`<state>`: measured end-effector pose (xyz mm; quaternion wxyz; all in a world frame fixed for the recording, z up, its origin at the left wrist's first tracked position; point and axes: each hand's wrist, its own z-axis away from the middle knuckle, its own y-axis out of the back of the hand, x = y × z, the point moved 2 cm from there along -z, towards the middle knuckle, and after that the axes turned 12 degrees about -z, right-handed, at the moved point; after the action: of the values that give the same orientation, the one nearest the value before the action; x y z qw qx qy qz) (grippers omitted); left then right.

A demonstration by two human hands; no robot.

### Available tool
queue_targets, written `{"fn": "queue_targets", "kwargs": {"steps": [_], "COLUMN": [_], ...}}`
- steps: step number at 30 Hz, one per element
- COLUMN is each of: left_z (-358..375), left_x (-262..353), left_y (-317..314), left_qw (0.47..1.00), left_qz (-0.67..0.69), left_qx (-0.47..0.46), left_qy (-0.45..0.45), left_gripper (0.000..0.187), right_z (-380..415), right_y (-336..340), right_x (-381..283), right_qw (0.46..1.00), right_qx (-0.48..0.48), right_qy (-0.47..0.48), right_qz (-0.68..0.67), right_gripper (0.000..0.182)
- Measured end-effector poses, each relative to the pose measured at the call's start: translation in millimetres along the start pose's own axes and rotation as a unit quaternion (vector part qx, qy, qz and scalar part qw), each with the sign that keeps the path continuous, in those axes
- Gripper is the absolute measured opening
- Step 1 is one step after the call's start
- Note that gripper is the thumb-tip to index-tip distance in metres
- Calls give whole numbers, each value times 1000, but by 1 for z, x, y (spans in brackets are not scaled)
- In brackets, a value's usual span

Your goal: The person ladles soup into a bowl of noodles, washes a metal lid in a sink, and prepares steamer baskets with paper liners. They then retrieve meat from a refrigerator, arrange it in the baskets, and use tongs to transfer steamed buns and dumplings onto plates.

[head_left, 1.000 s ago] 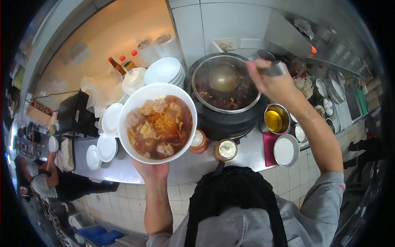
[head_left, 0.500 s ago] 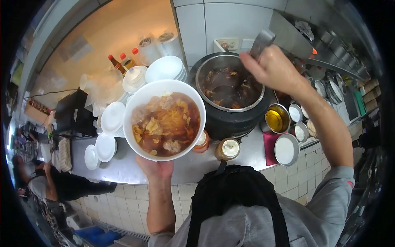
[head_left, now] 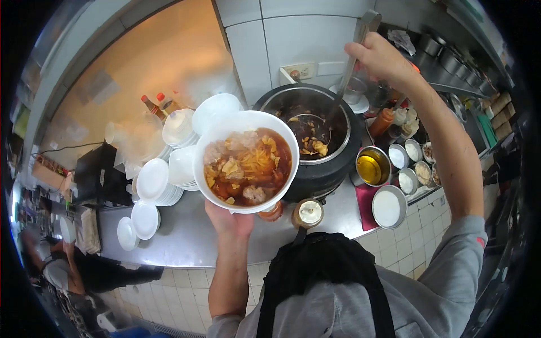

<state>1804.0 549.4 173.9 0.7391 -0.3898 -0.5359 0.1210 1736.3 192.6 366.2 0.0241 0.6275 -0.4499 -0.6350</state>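
My left hand [head_left: 230, 218] holds up a large white bowl [head_left: 287, 198] from below, over the counter. Brown broth with noodles and meat pieces [head_left: 255, 195] fills the bowl. My right hand [head_left: 378, 55] is closed around the upper handle of a metal ladle [head_left: 345, 84]. The ladle's round head lies in the dark broth of the black soup pot [head_left: 316, 179], with pale solid pieces in and beside it. The bowl hangs just left of the pot's rim, hiding part of the pot.
Stacked white dishes [head_left: 151, 179] and sauce bottles [head_left: 152, 107] stand to the left. A pot of yellow oil [head_left: 373, 165], a container of white contents [head_left: 389, 207] and small tubs are at right. A cream-topped jar [head_left: 309, 213] is near the counter's front edge. Another person [head_left: 62, 265] stands far left.
My right hand has risen up and right with the ladle, and its head now shows in the broth holding pieces. The bowl has shifted right, closer to the pot.
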Motion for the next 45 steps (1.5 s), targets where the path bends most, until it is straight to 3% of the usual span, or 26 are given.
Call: {"fn": "queue_targets", "kwargs": {"steps": [7, 16, 19, 24, 26, 27, 28, 32, 35, 37, 39, 41, 42, 45], "left_z": [-9, -14, -14, -14, -17, -20, -21, -18, -17, -18, -17, -20, -23, -31], "left_x": [-9, -12, -13, -17, -21, -26, -28, -29, -29, -31, -29, -29, -30, -33], "left_y": [-11, -11, -13, -23, -26, -27, -29, -56, -66, -72, -78, -75, -71, -59], "left_qw": [999, 999, 999, 998, 997, 997, 997, 997, 995, 993, 993, 993, 994, 993], "left_qz": [37, 19, 20, 36, 46, 46, 47, 38, 43, 55, 62, 69, 74, 88], "left_qx": [-8, -13, -28, -44, -41, -48, -54, -37, -59, -76, -65, -66, -61, -63], "left_qy": [26, 31, 35, 35, 37, 36, 34, 56, 66, 70, 70, 68, 57, 46], "left_gripper": [50, 53, 53, 56, 57, 58, 59, 60, 61, 62, 62, 62, 62, 62], "right_z": [-2, -8, -12, -30, -2, -11, 0, 10, 43, 53, 64, 61, 73, 109], "right_y": [12, 13, 20, 69, 81, 90, 89, 100, 57, 45, 41, 30, 4, -14], "right_x": [-2, 19, 14, -32, -98, -97, -131, -168, -209, -203, -225, -199, -163, -148], "right_qw": [997, 999, 998, 993, 982, 984, 969, 980, 971, 962, 991, 959, 866, 773], "right_qx": [52, 11, 56, 93, 125, 154, 187, 158, 179, 151, -39, -77, 72, 28], "right_qy": [18, -36, -15, 27, -70, 47, -32, 42, 63, 150, 73, 240, 449, 603], "right_qz": [46, 35, 22, 60, 126, 78, 156, 113, 142, 170, 109, 131, 206, 195], "right_gripper": [42, 43, 40, 35, 31, 31, 32, 34, 36, 39, 38, 34, 36, 18]}}
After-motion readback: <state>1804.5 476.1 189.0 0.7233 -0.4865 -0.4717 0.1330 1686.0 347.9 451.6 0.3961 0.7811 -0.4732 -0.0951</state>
